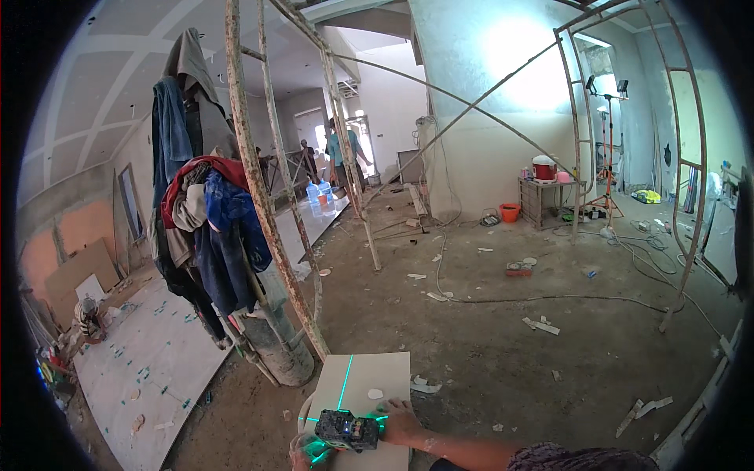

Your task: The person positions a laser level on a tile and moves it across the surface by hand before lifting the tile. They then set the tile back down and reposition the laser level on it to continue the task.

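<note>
A black laser level (349,432) sits low in the middle of the view, over a pale rectangular board (390,375). Bright green lines run from it up the board and out to both sides. My right hand (399,422) is closed against its right side, with the forearm coming in from the lower right. At its lower left, my left hand (305,453) curls in close to it, with green light falling on the fingers. The left fingertips are partly hidden. A small white chip (375,394) lies on the board ahead of the level.
Rusty scaffold poles (259,180) rise just ahead, hung with clothes (212,212); a dirty bucket (283,357) stands below. A large tiled slab (157,377) spreads left. Cables (542,298) and scraps lie rightward. An orange bucket (510,212) and people (343,149) are farther off.
</note>
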Tool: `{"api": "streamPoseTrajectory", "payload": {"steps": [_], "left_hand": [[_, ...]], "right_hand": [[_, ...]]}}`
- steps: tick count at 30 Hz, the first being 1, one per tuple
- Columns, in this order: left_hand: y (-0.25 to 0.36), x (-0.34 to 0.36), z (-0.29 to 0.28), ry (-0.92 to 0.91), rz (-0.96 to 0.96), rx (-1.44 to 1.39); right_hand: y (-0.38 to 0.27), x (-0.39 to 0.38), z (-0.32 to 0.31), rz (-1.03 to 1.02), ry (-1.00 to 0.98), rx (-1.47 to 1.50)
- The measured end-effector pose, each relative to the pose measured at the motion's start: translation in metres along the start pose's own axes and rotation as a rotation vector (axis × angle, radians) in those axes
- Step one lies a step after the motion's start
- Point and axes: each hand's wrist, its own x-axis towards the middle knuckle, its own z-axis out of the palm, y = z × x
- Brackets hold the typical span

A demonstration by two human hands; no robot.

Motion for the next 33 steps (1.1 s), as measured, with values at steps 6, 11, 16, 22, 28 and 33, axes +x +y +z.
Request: {"api": "streamPoseTrajectory", "payload": {"steps": [6, 11, 16, 22, 28, 33], "left_hand": [[0.037, 0.007, 0.006, 0.168, -0.894, -0.606], [0.030, -0.001, 0.006, 0.108, -0.731, -0.511], [0.011, -0.019, 0.007, 0.079, -0.282, -0.046], [0.042, 0.011, 0.004, 0.155, -0.594, -0.416], [-0.034, -0.043, 0.011, -0.053, -0.611, -0.038], [-0.032, -0.060, 0.004, -0.192, -0.549, 0.193]], "right_hand": [[0.000, 0.002, -0.004, 0.015, -0.027, 0.029], [-0.003, 0.002, -0.005, 0.027, -0.026, 0.025], [-0.006, 0.001, -0.005, 0.031, -0.045, 0.028], [-0.001, 0.000, 0.000, 0.043, -0.024, 0.031], [-0.004, 0.002, -0.001, 0.008, -0.030, 0.050], [-0.002, 0.003, -0.001, -0.002, -0.010, 0.011]]}}
